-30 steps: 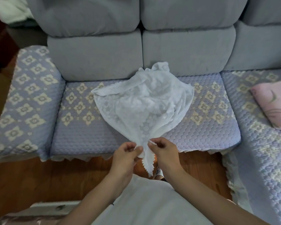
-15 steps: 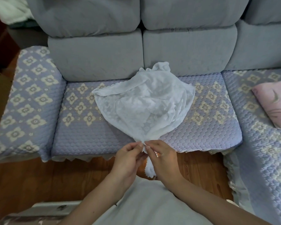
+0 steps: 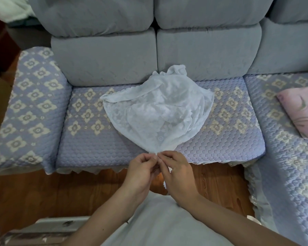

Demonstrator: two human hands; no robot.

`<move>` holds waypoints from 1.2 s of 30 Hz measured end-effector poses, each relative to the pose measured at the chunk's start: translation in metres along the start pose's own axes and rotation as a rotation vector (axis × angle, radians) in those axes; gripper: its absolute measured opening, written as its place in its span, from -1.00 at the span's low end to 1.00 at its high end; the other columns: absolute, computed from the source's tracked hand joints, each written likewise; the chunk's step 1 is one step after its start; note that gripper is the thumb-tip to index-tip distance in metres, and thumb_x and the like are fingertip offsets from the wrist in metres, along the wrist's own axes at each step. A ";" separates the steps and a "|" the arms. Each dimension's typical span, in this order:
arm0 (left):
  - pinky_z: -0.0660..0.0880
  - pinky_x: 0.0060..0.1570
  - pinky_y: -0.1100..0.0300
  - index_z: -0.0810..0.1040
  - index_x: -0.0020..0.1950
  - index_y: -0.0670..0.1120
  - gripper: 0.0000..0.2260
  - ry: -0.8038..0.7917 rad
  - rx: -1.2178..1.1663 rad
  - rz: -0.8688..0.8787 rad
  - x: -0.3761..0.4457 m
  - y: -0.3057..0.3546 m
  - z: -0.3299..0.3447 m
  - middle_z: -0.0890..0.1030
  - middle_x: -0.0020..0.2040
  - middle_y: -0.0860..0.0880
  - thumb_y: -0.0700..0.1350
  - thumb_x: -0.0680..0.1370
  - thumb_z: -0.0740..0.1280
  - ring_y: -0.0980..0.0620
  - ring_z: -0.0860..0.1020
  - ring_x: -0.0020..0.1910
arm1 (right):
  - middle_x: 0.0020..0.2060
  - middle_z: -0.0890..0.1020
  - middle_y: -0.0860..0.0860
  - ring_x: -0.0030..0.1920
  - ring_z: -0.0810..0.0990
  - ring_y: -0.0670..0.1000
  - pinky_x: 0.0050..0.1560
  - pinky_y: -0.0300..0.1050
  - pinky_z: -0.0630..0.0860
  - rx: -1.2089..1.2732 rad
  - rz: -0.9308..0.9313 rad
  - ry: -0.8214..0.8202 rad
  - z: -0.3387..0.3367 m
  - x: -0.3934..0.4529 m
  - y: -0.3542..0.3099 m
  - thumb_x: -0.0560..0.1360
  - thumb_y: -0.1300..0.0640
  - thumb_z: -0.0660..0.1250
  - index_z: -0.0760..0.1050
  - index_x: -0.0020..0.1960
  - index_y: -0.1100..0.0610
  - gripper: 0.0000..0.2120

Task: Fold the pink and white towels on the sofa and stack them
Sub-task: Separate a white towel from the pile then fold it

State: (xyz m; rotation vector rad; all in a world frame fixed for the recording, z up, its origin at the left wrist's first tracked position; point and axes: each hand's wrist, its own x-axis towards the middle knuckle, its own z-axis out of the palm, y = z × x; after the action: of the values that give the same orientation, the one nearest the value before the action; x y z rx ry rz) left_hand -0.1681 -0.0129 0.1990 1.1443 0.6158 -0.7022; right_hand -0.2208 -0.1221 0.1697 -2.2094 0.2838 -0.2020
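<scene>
A home living room — a large grey-blue sofa point(image 3: 149, 55) with plump back cushions fills the view, its seats and armrest draped in a quilted lilac cover point(image 3: 78, 110) patterned with cream flowers and edged in a scalloped trim. Beneath it lies a warm wooden floor point(image 3: 43, 196) — household linens, a white lace towel point(image 3: 156, 110) and a pink towel point(image 3: 299, 112), lie on the seats

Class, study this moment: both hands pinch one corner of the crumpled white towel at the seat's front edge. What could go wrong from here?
1. The left hand and right hand pinch one gathered corner of the thin white lace towel; pulling further may drag it off the quilted lilac seat cover.
2. It lies crumpled, so folding now would likely trap creases.
3. The folded pink towel lies apart on the right, so stacking needs a carry.
</scene>
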 end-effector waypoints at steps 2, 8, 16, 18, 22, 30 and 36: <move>0.61 -0.10 0.16 0.56 0.03 -0.29 -0.89 -0.001 0.001 -0.006 0.001 -0.001 -0.001 0.69 -0.11 -0.22 -0.29 0.65 0.26 -0.05 0.69 -0.09 | 0.06 0.63 -0.07 0.10 0.55 -0.10 0.13 -0.24 0.46 -0.007 0.000 -0.004 -0.001 -0.001 0.001 0.61 0.07 0.29 0.68 0.17 0.05 -0.76; 0.59 -0.25 0.18 0.49 0.10 -0.23 -0.82 -0.029 -0.074 -0.019 0.004 0.000 -0.004 0.62 -0.13 -0.23 -0.20 0.57 0.40 -0.07 0.64 -0.17 | 0.25 0.52 -0.09 0.30 0.42 -0.09 0.32 -0.22 0.37 0.032 0.015 -0.273 -0.005 -0.002 -0.007 0.46 0.17 0.15 0.55 0.32 0.08 -0.54; 0.66 -0.03 0.08 0.55 0.02 -0.25 -0.95 -0.095 0.055 -0.174 0.014 0.020 -0.019 0.64 -0.01 -0.25 -0.32 0.56 0.36 -0.12 0.65 -0.08 | 0.24 0.61 -0.19 0.25 0.51 -0.29 0.23 -0.33 0.42 0.485 0.434 -0.352 -0.020 0.002 0.009 0.35 0.28 0.20 0.42 0.43 -0.04 -0.34; 0.65 -0.02 0.07 0.54 0.03 -0.27 -0.96 -0.083 0.160 -0.161 0.014 0.028 -0.017 0.65 0.01 -0.27 -0.31 0.59 0.33 -0.13 0.66 -0.08 | 0.28 0.57 -0.18 0.29 0.46 -0.28 0.35 -0.22 0.37 0.358 0.479 -0.314 -0.016 0.002 0.031 0.35 0.31 0.21 0.40 0.44 -0.04 -0.33; 0.60 -0.17 0.12 0.41 0.02 -0.19 -0.95 0.000 0.561 -0.014 0.011 0.044 -0.008 0.69 -0.24 -0.15 -0.30 0.66 0.22 -0.02 0.66 -0.25 | 0.39 0.43 -0.11 0.37 0.37 -0.12 0.44 -0.15 0.29 0.065 0.627 -0.449 -0.015 -0.003 0.071 0.48 0.34 0.24 0.35 0.49 -0.02 -0.38; 0.63 -0.09 0.14 0.55 0.12 0.08 -0.72 -0.092 0.813 0.219 -0.016 0.081 0.020 0.63 -0.28 -0.04 -0.31 0.65 0.23 -0.02 0.69 -0.18 | 0.44 0.39 -0.06 0.41 0.40 0.02 0.40 -0.07 0.36 -0.101 0.577 -0.520 0.004 -0.014 0.115 0.50 0.16 0.32 0.28 0.52 -0.05 -0.39; 0.50 0.08 0.28 0.69 -0.03 -0.05 -0.72 -0.186 0.868 0.317 -0.038 0.102 0.041 0.69 -0.22 -0.05 -0.29 0.65 0.22 0.10 0.66 -0.08 | 0.43 0.40 0.00 0.42 0.33 0.04 0.44 -0.08 0.24 -0.050 0.399 -0.371 0.018 0.013 0.092 0.52 0.08 0.35 0.31 0.49 0.05 -0.44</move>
State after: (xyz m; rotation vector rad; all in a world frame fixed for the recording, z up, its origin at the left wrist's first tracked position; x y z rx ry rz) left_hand -0.1108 -0.0190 0.2996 1.8939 -0.0710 -0.8080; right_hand -0.2160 -0.1666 0.0862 -2.1358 0.5146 0.4323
